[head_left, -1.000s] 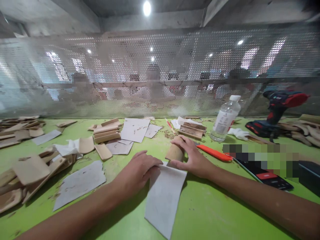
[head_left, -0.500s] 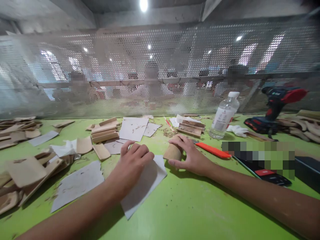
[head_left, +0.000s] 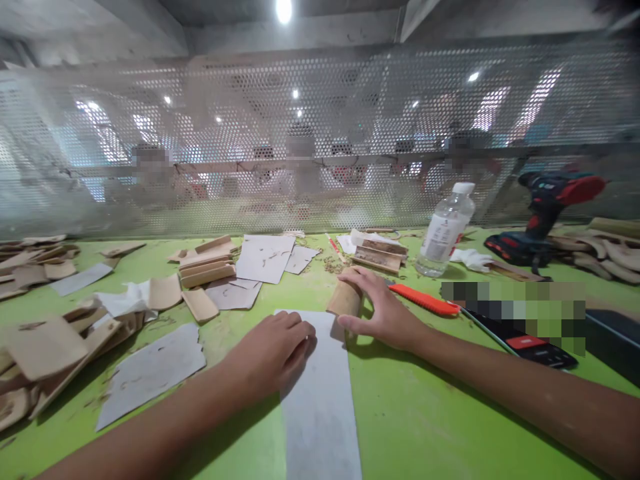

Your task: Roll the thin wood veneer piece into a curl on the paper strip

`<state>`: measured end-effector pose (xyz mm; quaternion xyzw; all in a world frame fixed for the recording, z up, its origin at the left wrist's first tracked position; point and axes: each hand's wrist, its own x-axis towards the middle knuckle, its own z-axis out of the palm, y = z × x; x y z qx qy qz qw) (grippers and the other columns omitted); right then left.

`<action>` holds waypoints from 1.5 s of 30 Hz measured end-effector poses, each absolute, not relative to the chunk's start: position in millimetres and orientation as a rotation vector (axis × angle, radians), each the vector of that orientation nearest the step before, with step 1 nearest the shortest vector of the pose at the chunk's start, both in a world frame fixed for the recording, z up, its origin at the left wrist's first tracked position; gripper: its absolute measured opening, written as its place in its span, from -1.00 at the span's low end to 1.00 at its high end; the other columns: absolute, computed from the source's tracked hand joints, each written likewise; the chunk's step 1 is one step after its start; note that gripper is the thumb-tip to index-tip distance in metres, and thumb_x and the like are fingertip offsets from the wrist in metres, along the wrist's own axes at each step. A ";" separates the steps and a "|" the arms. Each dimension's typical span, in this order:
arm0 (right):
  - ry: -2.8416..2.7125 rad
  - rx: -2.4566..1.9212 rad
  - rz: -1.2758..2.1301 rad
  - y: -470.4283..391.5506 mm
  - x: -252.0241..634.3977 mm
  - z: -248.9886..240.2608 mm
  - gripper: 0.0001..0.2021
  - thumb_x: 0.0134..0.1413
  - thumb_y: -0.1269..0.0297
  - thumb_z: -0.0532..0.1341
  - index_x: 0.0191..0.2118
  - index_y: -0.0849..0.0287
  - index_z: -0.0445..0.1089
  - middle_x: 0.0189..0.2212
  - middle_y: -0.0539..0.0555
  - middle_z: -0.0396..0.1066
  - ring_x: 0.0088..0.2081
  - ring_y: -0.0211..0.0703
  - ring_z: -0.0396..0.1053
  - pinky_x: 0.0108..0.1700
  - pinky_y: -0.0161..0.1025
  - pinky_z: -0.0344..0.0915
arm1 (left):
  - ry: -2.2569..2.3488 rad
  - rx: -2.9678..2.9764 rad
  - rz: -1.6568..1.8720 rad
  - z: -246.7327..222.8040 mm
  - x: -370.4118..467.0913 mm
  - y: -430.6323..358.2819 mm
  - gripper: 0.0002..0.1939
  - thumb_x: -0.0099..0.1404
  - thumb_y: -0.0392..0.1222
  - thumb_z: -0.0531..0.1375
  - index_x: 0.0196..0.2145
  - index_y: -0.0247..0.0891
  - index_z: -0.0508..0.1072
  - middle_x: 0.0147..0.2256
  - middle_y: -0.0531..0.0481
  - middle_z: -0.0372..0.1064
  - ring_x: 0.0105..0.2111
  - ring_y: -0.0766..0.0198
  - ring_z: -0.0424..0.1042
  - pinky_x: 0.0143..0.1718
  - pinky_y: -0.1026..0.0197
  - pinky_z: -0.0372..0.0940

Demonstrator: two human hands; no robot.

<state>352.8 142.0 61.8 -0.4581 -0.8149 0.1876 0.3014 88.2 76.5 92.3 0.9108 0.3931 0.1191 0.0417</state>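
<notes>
Around the middle of the frame, the right hand [head_left: 383, 310] has its fingers draped over a curved wooden piece [head_left: 344, 300] with the thumb along the near side, so I'd call it a grasp, with the rounded face up. Just left of centre, the left hand [head_left: 275, 347] sits knuckles up, fingers bent, over the upper left part of a pale sheet [head_left: 323, 413]; whether it pinches the sheet or only presses on it, I cannot tell from where I stand. That sheet runs down the green table [head_left: 415, 433] and out at the bottom edge of the frame, its far right corner near the right thumb, though I can't make out if it is tucked under the wood. My worry is the wood: being rounded, it could rock or skid out of those spread fingers if pushed from one side. A sharp tug on the sheet while a corner is pinned might crease or tear it. Right of centre, an orange-handled tool [head_left: 425, 300] has its grey metal end just beside the right hand, and if that is a blade, a backward slip could bring the knuckles onto it
</notes>
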 end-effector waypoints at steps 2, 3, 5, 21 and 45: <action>-2.167 -1.198 0.508 141.3 352.8 62.7 -0.13 -0.03 -0.35 0.33 0.31 0.05 0.27 0.39 0.31 0.06 0.40 0.40 0.04 0.38 0.38 0.03 | 1.205 2.767 0.335 88.2 88.8 76.6 -0.82 0.55 -0.24 0.05 -0.13 -0.21 0.46 -0.24 -0.05 0.40 -0.23 0.09 0.39 -0.20 0.09 0.31; -2.174 -1.187 0.514 141.0 352.9 63.0 -0.13 -0.03 -0.34 0.34 0.31 0.05 0.26 0.39 0.30 0.06 0.39 0.40 0.04 0.38 0.37 0.03 | 1.218 2.756 0.328 86.6 88.6 76.3 -0.83 0.55 -0.21 0.06 -0.10 -0.22 0.45 -0.20 -0.07 0.40 -0.19 0.06 0.39 -0.15 0.06 0.32; -2.193 -1.160 0.527 140.3 353.6 63.5 -0.13 -0.02 -0.32 0.35 0.32 0.03 0.26 0.39 0.29 0.05 0.40 0.39 0.03 0.37 0.36 0.04 | 1.251 2.732 0.323 83.9 87.1 75.6 -0.80 0.54 -0.17 0.10 0.03 -0.22 0.42 -0.06 -0.14 0.40 -0.07 -0.01 0.38 -0.03 -0.04 0.33; -2.476 -0.589 0.339 114.2 349.4 75.1 -0.01 -0.19 -0.27 0.44 0.35 0.01 0.20 0.38 0.29 0.04 0.40 0.39 0.01 0.40 0.28 0.01 | 1.244 2.673 0.344 77.7 78.8 74.8 -0.56 0.56 -0.05 0.09 0.29 -0.26 0.32 0.26 -0.30 0.29 0.25 -0.18 0.27 0.27 -0.28 0.17; -2.751 -0.956 0.948 94.6 342.5 90.7 0.17 -0.35 -0.30 0.52 0.44 -0.16 0.14 0.54 0.17 -0.43 0.46 0.52 -0.11 0.39 0.32 0.05 | 1.235 2.409 -0.006 86.8 52.5 89.0 -0.06 0.46 0.36 0.14 0.52 -0.19 -0.12 0.50 -0.25 -0.26 0.46 -0.15 -0.14 0.37 -0.21 0.03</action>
